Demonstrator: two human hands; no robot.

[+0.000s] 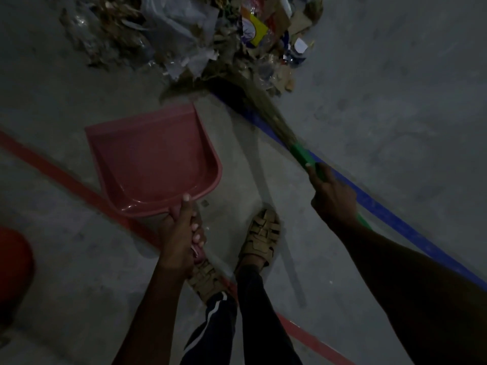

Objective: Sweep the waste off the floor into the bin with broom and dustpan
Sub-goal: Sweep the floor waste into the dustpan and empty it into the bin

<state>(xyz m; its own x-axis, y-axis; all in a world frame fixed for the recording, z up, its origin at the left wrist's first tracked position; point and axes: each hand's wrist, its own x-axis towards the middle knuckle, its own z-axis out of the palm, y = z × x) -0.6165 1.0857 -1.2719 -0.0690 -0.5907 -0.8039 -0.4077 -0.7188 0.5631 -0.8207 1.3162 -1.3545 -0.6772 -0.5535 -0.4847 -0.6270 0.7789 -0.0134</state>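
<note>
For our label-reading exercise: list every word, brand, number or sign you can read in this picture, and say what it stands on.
None can be read.
Yellow and white wrapper in the waste pile: a round printed mark shows, but it is too blurred to read.
Pink dustpan, green broom handle, sandals: no lettering shows.
Red and blue floor lines: plain stripes, no text.

Single head-mounted wide-angle view, directed forward and steeply down at the grey concrete floor point(369, 88). Both forearms and the feet enter from the bottom edge, close to the lens. No second view is provided.
</note>
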